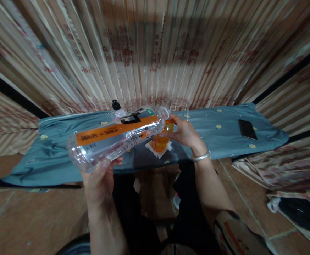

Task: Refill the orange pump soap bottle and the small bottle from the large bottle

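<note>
My left hand (101, 177) is closed around the lower part of a large clear plastic bottle (117, 131) with an orange and silver label. The bottle is tipped almost level, its uncapped mouth pointing right, above a small container of orange liquid (159, 142). Thumb and fingers of my right hand (184, 131) grip that container near its top, and a bracelet circles the wrist. Beneath the container lies a white folded tissue (159, 153). The container's upper part is partly hidden by the bottle neck and my fingers. Whether any liquid is flowing I cannot tell.
A blue-green cloth (219, 141) covers the narrow table. Behind the large bottle stands a small bottle with a black cap (115, 105). A dark phone (247, 129) lies at the right. Pleated patterned curtains (149, 53) hang behind, with black poles at both sides.
</note>
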`<state>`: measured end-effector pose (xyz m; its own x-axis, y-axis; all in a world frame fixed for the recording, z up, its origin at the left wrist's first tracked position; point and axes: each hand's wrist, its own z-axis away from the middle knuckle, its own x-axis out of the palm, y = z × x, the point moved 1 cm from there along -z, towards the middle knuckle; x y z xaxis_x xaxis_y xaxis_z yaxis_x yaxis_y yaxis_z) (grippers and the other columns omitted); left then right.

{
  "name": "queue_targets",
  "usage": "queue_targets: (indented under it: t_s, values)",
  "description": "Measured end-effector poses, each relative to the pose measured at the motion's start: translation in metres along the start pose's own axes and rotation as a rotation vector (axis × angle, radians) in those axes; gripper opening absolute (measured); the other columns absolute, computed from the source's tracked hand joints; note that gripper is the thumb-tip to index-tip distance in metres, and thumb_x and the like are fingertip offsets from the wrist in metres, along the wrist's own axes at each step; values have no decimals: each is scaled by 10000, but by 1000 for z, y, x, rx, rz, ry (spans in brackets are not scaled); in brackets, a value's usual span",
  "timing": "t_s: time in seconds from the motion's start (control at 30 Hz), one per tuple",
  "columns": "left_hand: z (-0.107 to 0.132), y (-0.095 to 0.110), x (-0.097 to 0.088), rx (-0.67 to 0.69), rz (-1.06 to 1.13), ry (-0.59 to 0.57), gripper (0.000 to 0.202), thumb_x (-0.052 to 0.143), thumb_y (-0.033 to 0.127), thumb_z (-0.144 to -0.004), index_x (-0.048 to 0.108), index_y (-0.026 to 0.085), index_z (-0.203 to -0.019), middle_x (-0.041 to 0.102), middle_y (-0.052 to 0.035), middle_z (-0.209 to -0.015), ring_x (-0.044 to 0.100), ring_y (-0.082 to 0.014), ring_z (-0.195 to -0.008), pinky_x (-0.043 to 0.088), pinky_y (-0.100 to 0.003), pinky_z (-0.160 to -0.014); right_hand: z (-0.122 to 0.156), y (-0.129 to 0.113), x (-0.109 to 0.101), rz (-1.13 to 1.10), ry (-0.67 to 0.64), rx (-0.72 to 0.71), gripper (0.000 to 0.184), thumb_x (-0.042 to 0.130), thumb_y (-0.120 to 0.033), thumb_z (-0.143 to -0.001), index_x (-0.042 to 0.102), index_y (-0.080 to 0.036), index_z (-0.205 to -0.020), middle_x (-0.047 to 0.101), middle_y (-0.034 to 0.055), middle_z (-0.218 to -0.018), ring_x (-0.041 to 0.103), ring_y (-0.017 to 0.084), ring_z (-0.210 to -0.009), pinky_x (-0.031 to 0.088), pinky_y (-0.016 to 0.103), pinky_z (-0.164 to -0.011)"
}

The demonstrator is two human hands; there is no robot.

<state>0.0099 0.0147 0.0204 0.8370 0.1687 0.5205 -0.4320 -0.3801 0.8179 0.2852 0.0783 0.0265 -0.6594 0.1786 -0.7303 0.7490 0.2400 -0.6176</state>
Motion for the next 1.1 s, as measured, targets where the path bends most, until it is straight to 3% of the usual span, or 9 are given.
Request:
queue_targets:
  t_s: [0.27, 0.8, 0.93, 1.1]
  values:
    - [0, 1, 1, 2, 1, -1, 508, 1022, 346, -533, 821, 213, -980, 767, 19, -715, 697, -130, -515, 605, -184, -498, 0, 0, 0, -8, -4, 5, 660, 914, -398, -775, 674, -250, -1372, 812, 93, -1258, 756, 362, -1191, 595, 459, -978]
    - [1, -1, -1, -13, 6, 1, 562, 1005, 327, -566, 772, 206, -1063, 762, 11, -748, 727, -147, -591, 603, -183, -525, 0, 1, 1, -8, 8, -7, 646, 912, -398, -776, 676, -248, -1359, 820, 84, -1228, 761, 355, -1171, 599, 452, -960]
    - [1, 0, -1, 14, 6, -5, 562, 1009, 323, -562, 780, 187, -1057, 761, 8, -731, 699, -135, -534, 592, -185, -495, 0, 1, 0, -2, 4, -4, 627, 901, -361, -788, 674, -226, -1357, 815, 95, -1250, 760, 356, -1180, 595, 438, -957]
    - [1, 1, 1, 0, -12, 16, 561, 1017, 342, -533, 810, 228, -1041, 748, 26, -686, 724, -154, -567, 603, -191, -500, 0, -1, 0, 13, 0, 4, 624, 897, -325, -782, 675, -237, -1359, 818, 89, -1244, 762, 354, -1171, 594, 436, -956]
